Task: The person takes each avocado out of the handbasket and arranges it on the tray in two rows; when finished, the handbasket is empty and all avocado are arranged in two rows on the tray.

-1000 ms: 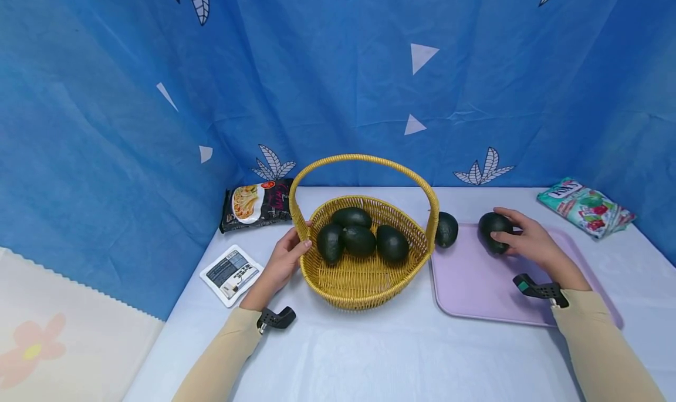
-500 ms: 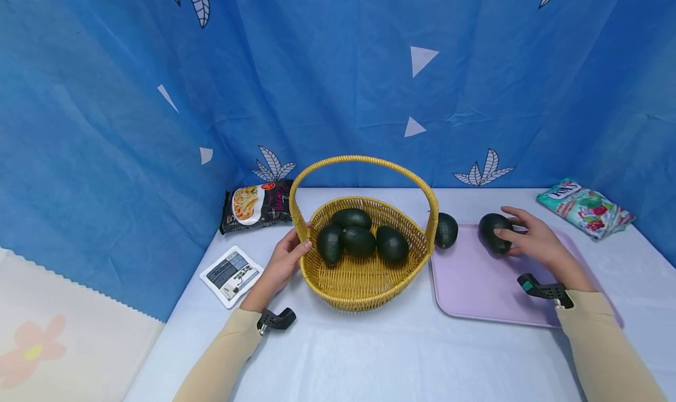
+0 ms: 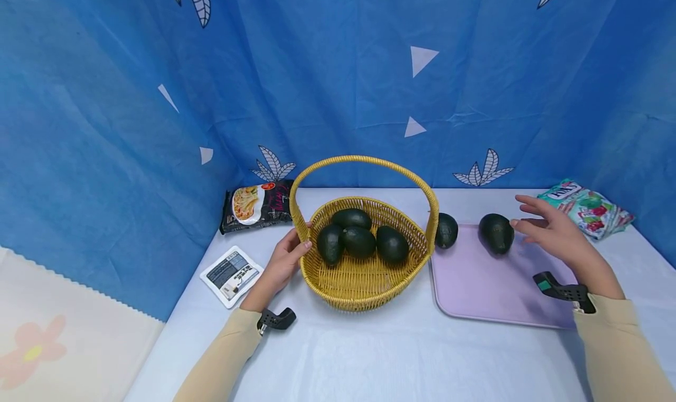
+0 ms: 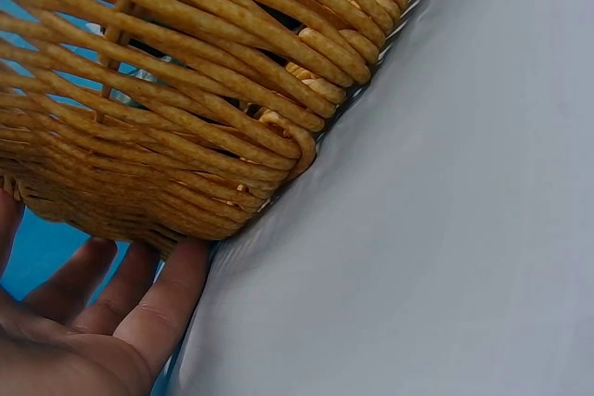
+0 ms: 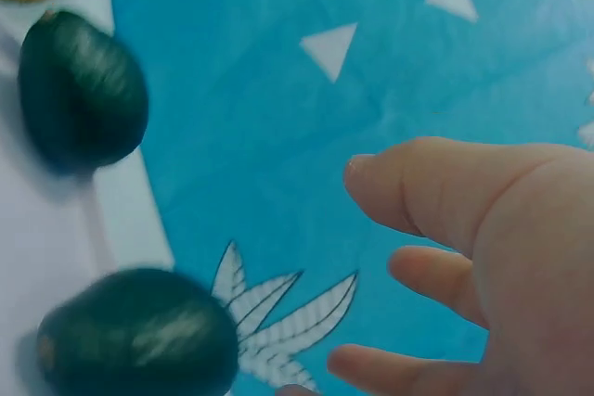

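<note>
My left hand point(image 3: 279, 268) grips the left side of a yellow wicker basket point(image 3: 355, 302) by the foot of its arched handle, thumb over the rim. In the left wrist view its fingers point(image 4: 167, 299) lie against the woven outer wall. Several dark green avocados point(image 3: 392, 246) sit in the basket. To the right, my right hand point(image 3: 562, 240) hovers over the tray with fingers spread and nothing in them. Just left of its fingertips, one avocado point(image 3: 496, 234) stands on the lilac tray point(image 3: 486, 290). Another avocado point(image 3: 446, 230) rests at the tray's back left corner, beside the basket handle.
A black food packet point(image 3: 256, 205) lies behind the left hand, and a white flat pack point(image 3: 231, 275) lies nearer on that side. At the back right is a green Fox's candy bag point(image 3: 586, 208). A blue curtain point(image 3: 359, 85) hangs along the table's back edge.
My right hand has let go of the avocado on the tray and drawn back to the right, its fingers spreading. The left hand and basket have stayed put.
</note>
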`<control>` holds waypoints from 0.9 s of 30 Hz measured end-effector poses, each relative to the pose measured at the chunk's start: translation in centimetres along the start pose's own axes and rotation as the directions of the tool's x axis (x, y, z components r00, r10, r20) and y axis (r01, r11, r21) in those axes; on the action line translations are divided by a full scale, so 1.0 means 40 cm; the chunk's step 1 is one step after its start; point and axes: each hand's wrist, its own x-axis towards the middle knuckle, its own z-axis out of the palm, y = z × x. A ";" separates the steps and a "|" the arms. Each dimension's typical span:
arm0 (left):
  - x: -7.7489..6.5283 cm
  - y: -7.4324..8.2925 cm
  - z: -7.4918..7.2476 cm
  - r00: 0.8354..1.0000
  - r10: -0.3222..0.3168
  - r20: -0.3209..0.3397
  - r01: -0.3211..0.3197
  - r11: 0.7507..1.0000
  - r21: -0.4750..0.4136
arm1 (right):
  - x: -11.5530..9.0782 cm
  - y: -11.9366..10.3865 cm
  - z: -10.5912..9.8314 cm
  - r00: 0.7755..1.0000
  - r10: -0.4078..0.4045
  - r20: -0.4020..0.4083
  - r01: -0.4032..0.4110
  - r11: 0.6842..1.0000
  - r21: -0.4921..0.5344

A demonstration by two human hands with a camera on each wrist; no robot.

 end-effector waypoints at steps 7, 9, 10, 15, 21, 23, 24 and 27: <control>-0.001 0.002 0.000 1.000 -0.006 -0.010 0.006 1.000 0.020 | -0.029 -0.065 0.011 0.994 -0.096 -0.045 0.094 0.995 -0.046; -0.001 0.001 0.001 1.000 -0.010 -0.014 0.010 1.000 0.027 | -0.040 -0.087 0.018 0.991 -0.121 -0.050 0.118 0.991 -0.067; -0.001 0.001 0.002 1.000 -0.010 -0.016 0.010 1.000 0.027 | -0.045 -0.097 0.022 0.989 -0.139 -0.051 0.135 0.988 -0.076; -0.001 0.000 0.002 1.000 -0.014 -0.016 0.014 0.999 0.029 | -0.072 -0.136 0.040 0.972 -0.236 -0.013 0.234 0.967 -0.096; 0.001 0.000 0.000 1.000 -0.013 -0.010 0.013 1.000 0.018 | -0.099 -0.185 0.068 0.950 -0.306 0.060 0.309 0.948 -0.072; 0.002 -0.001 -0.001 1.000 -0.012 -0.007 0.012 1.000 0.014 | -0.106 -0.200 0.077 0.943 -0.323 0.081 0.328 0.942 -0.066; 0.002 -0.002 -0.002 1.000 -0.013 -0.008 0.013 1.000 0.012 | -0.109 -0.206 0.082 0.940 -0.331 0.089 0.337 0.939 -0.067; 0.001 -0.003 -0.002 1.000 -0.017 -0.008 0.018 1.000 0.013 | -0.118 -0.225 0.098 0.933 -0.341 0.115 0.351 0.933 -0.077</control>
